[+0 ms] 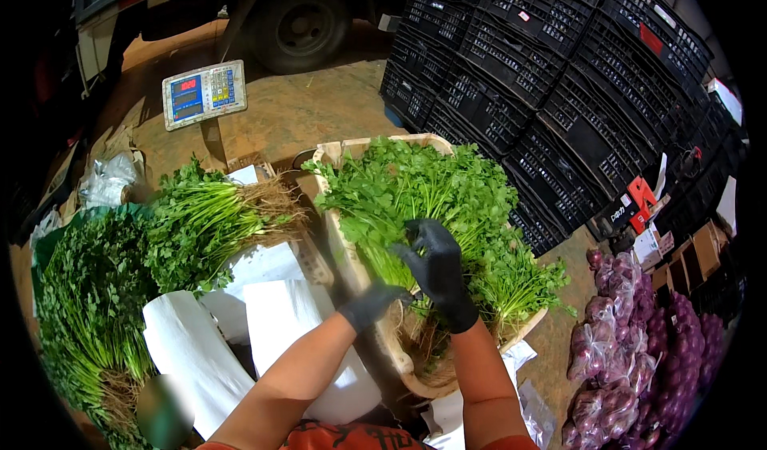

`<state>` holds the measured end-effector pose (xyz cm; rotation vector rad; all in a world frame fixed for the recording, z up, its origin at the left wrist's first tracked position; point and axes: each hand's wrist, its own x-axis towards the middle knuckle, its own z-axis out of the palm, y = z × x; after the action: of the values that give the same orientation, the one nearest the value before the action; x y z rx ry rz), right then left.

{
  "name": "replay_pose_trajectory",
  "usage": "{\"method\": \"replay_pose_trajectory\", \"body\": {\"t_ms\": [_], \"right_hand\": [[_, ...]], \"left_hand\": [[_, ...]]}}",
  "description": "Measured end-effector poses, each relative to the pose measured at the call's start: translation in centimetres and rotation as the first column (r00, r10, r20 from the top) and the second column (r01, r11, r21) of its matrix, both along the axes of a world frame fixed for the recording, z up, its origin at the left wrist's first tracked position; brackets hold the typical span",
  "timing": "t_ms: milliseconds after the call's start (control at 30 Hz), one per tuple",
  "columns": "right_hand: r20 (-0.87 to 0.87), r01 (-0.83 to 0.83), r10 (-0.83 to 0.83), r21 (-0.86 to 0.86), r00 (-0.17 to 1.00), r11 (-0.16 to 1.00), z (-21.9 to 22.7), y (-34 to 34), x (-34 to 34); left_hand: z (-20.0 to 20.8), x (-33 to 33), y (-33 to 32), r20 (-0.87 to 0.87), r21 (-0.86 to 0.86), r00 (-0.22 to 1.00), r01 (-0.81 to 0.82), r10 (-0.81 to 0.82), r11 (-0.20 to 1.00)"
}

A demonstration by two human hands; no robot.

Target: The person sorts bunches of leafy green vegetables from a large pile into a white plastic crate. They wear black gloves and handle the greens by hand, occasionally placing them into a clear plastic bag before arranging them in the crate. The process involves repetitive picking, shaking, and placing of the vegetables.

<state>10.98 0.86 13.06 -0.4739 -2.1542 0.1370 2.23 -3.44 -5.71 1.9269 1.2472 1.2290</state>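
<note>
A cream plastic crate is heaped with leafy green herbs with roots that look like coriander. Both of my hands wear black gloves and work at the crate's near left side. My left hand, slightly blurred, crosses the rim with its fingers together at the stem bases of a bunch of herbs. Just above and to the right, my right hand is over the greens, thumb and forefinger apart in a curve. Brown roots hang below it, inside the crate.
Left of the crate, another rooted bunch lies by white foam sheets, with a larger green heap beyond. A scale display stands ahead. Black crates are stacked at right, above bagged red onions. A truck wheel is behind.
</note>
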Motion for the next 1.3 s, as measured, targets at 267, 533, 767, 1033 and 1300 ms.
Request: {"method": "replay_pose_trajectory", "body": {"t_ms": [267, 533, 767, 1033, 1300], "right_hand": [[-0.125, 0.092, -0.109, -0.135, 0.986, 0.987, 0.5, 4.5, 5.3], [0.667, 0.35, -0.041, -0.337, 0.744, 0.874, -12.5, 9.2, 16.4], [-0.172, -0.135, -0.026, -0.851, 0.985, 0.508, -9.3, -2.5, 6.0], [-0.872, -0.896, -0.371, -0.15, 0.319, -0.418, -8.4, -1.5, 8.4], [-0.674, -0.641, -0.461, -0.724, 0.578, 0.254, -9.8, 3.4, 16.0]], "left_hand": [[0.6, -1.1, -0.6, 0.111, -0.102, 0.988, -0.095, 0.106, 0.99], [-0.3, 1.3, 1.6, 0.57, -0.609, 0.671, -0.042, 0.474, 0.792], [6.5, 5.9, -1.0, -0.32, -0.222, 0.868, -0.459, 0.38, 0.86], [8.9, 6.2, -1.9, -0.293, -0.108, 0.917, -0.312, 0.27, 0.944], [9.2, 8.5, -3.0, 0.0, 0.177, 0.996, -0.084, 0.086, 0.981]]}}
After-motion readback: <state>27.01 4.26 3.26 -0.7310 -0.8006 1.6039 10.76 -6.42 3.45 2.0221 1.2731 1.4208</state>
